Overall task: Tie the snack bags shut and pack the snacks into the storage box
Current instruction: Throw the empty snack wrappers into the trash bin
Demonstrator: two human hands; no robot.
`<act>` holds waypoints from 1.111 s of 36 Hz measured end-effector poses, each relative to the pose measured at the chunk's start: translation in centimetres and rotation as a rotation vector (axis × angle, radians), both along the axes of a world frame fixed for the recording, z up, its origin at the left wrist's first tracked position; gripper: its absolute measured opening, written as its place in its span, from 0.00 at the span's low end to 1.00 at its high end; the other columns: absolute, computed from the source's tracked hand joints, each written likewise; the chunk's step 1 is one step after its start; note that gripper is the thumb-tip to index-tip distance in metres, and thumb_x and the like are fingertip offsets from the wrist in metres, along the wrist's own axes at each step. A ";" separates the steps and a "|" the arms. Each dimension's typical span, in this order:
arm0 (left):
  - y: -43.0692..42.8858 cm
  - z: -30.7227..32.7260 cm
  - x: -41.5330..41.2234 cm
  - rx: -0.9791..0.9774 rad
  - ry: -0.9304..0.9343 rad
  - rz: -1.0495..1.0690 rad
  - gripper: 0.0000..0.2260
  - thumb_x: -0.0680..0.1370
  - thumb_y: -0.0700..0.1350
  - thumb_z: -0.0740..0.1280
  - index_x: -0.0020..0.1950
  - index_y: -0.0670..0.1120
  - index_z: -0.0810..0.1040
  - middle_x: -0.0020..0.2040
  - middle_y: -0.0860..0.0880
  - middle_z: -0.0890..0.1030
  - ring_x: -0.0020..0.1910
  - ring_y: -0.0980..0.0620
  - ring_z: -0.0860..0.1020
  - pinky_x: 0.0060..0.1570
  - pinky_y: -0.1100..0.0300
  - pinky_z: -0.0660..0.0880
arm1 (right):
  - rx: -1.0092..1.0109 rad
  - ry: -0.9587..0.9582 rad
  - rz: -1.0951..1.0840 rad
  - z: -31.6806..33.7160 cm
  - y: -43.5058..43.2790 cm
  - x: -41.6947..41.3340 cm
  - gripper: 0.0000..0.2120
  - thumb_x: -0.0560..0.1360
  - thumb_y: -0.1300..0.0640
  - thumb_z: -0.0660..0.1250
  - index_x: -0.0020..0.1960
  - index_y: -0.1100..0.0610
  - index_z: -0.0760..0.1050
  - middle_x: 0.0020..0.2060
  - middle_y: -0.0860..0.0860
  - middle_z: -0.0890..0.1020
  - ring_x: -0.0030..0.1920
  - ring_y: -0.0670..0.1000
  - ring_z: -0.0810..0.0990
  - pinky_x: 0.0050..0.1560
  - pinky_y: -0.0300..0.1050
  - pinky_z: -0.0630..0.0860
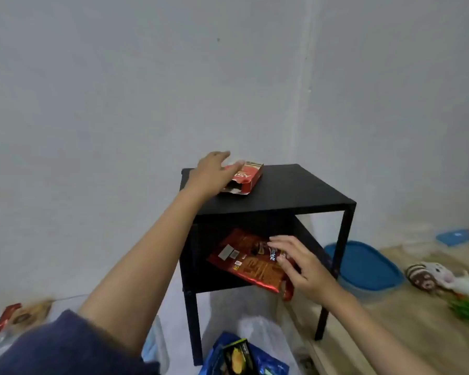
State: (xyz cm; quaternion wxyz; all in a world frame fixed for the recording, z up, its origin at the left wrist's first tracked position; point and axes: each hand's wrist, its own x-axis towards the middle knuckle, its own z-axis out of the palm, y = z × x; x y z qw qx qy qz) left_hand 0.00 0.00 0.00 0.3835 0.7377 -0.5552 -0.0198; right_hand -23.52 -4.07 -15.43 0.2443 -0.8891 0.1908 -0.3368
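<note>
Two hands out: left hand (210, 171) rests open-fingered on red snack box (245, 178) atop black table (295, 190), open end toward camera; right hand (299, 263), fingers spread, touches red snack bag (251, 262) lying diagonally on lower shelf (306, 239).

Your left hand (211, 171) rests on the opened snack box (245, 177) atop the side table (295, 190). Your right hand (299, 263) touches the snack bag (244, 259) on the shelf below. A lidded container (366, 265) sits right of the table.

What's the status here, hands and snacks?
Left hand on red snack box atop black table. Right hand on red bags on lower shelf. Nothing blocking.
</note>
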 end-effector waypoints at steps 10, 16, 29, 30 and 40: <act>-4.8 -0.9 0.9 0.303 -0.015 -0.069 0.46 0.61 0.73 0.66 0.73 0.53 0.61 0.72 0.45 0.66 0.69 0.43 0.67 0.68 0.49 0.66 | 0.103 0.772 -0.216 -3.1 -5.4 3.8 0.39 0.68 0.27 0.56 0.74 0.38 0.50 0.77 0.56 0.48 0.76 0.59 0.42 0.74 0.59 0.40; -5.3 -1.8 1.2 0.286 -0.083 -0.019 0.38 0.65 0.71 0.65 0.71 0.56 0.65 0.69 0.43 0.67 0.65 0.40 0.69 0.63 0.46 0.70 | 0.048 0.781 -0.220 -2.7 -4.4 3.6 0.35 0.71 0.30 0.57 0.74 0.38 0.51 0.76 0.52 0.52 0.76 0.57 0.47 0.74 0.57 0.42; -3.6 -1.9 0.1 0.189 -0.052 -0.003 0.29 0.70 0.62 0.66 0.70 0.57 0.67 0.66 0.42 0.66 0.64 0.41 0.68 0.62 0.50 0.68 | -0.424 0.884 -0.243 -3.4 -2.0 2.4 0.26 0.77 0.37 0.44 0.74 0.38 0.47 0.76 0.53 0.55 0.75 0.58 0.55 0.70 0.54 0.57; -3.4 -2.0 0.0 0.176 -0.051 0.002 0.29 0.70 0.62 0.66 0.69 0.57 0.67 0.66 0.42 0.66 0.64 0.41 0.68 0.61 0.50 0.69 | -0.442 0.859 -0.239 -3.5 -1.8 2.1 0.24 0.79 0.41 0.48 0.74 0.39 0.50 0.75 0.53 0.58 0.74 0.58 0.58 0.69 0.54 0.60; 0.1 -1.7 -2.5 0.079 -0.004 0.030 0.28 0.72 0.62 0.65 0.70 0.58 0.65 0.65 0.43 0.67 0.62 0.42 0.70 0.58 0.52 0.70 | -0.506 0.527 -0.106 -1.9 -0.2 -0.7 0.26 0.76 0.45 0.49 0.74 0.39 0.49 0.43 0.48 0.84 0.41 0.51 0.83 0.36 0.49 0.79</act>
